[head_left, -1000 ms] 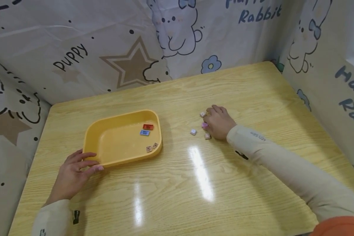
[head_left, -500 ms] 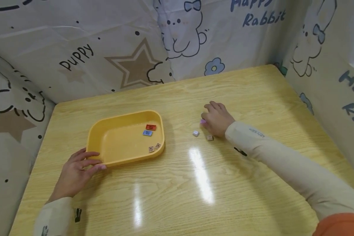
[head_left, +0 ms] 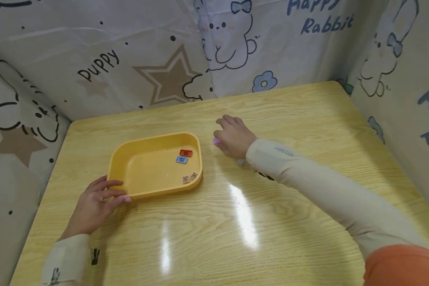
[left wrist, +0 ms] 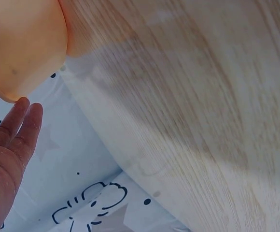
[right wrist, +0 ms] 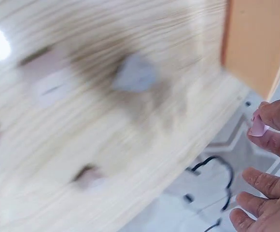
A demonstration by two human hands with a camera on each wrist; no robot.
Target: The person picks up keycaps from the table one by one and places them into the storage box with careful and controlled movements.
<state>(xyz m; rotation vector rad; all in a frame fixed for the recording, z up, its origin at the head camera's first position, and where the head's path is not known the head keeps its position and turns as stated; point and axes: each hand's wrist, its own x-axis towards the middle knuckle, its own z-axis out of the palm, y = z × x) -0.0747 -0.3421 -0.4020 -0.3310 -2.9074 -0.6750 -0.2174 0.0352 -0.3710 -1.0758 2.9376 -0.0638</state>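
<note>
My left hand (head_left: 97, 204) holds the near left corner of a yellow tray (head_left: 153, 194), fingers over the rim and thumb outside. To the right of the tray, above the table, my right hand (head_left: 234, 137) pinches a small pink keycap (right wrist: 259, 127) between thumb and forefinger; its other fingers are spread. Inside the tray lie a red keycap (head_left: 186, 153), a blue keycap (head_left: 181, 159) and two small tan ones, one of them a tan keycap (head_left: 185, 179) near the front right corner. A pale keycap (head_left: 240, 161) shows beside the right sleeve.
Several loose keycaps, blurred, lie on the wooden table (head_left: 300, 246) in the right wrist view, among them a greyish keycap (right wrist: 135, 73). A printed cloth wall (head_left: 128, 31) rises behind the table and along its sides.
The right hand has picked up the pink keycap and carried it left toward the tray. The left hand stays at the tray's corner.
</note>
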